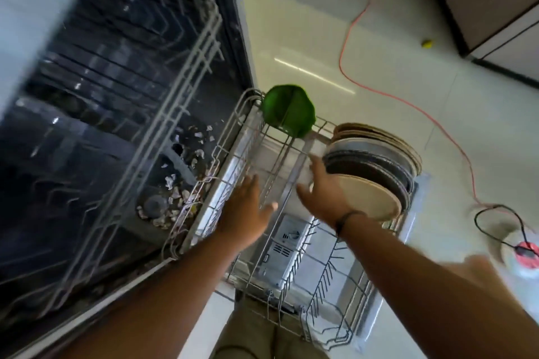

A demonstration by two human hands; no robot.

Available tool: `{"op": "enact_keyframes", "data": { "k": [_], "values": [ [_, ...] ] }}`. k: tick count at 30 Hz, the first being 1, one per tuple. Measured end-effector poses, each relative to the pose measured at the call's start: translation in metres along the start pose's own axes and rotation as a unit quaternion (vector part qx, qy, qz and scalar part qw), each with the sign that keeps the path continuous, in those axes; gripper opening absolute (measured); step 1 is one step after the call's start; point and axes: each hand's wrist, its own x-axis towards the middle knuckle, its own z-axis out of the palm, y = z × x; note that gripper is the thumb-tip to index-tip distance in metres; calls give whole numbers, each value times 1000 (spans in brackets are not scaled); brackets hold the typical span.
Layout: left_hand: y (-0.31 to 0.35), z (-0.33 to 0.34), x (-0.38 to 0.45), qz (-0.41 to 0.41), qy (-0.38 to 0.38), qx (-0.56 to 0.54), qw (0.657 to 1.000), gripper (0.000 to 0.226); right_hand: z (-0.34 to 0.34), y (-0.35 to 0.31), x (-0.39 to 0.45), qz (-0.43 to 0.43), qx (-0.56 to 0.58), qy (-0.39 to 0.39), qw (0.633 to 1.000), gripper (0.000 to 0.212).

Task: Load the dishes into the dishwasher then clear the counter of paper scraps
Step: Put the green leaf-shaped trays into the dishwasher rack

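The dishwasher's lower wire rack [329, 280] is pulled out over the open door. A green plate [288, 111] stands upright at its far end. To the right, several beige, grey and dark plates [376, 175] stand in a row. My left hand [246, 210] hovers over the rack's left side with fingers spread, holding nothing. My right hand [326, 192] is open beside the nearest beige plate; I cannot tell whether it touches it. Paper scraps [175, 192] lie on the floor of the dark dishwasher tub [96, 114].
The upper wire rack [186, 73] sits inside the tub at left. An orange cable [408, 102] runs across the pale floor to a red and white device [522, 251] at right. A small yellow object [427, 43] lies by a cabinet base.
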Motion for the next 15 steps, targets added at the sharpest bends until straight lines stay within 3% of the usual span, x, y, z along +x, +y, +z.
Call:
{"op": "enact_keyframes", "data": {
  "k": [6, 10, 15],
  "values": [
    [-5, -28, -138, -32, 2, 97, 995, 74, 30, -13, -112, -78, -178, -93, 976, 80],
    [-23, -39, -214, -67, 13, 84, 994, 79, 44, -29, -162, -161, -303, -147, 927, 82],
    [-57, -42, -335, -128, 84, 69, 986, 94, 71, -71, -236, -254, -413, -204, 850, 81]
  ]
}}
